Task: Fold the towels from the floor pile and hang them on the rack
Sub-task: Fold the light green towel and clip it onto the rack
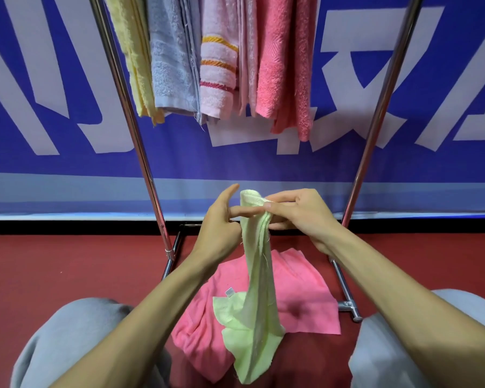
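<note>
Pale green thin cloth towel hangs bunched lengthwise in front of you, its top end up between your hands and its lower end resting on the bright pink towel that lies spread on the red floor between your grey-trousered knees. Your right grip pinches the green towel's top end between thumb and fingers. Your left grip sits just beside it, thumb raised and forefinger straight against the cloth; whether its curled lower fingers hold the towel's edge, you cannot tell from here. Beyond your hands stands the chrome metal rack, where a folded yellow towel, a pale blue towel, a pale pink striped towel and a coral pink towel hang side by side, touching, before a blue and white banner
</note>
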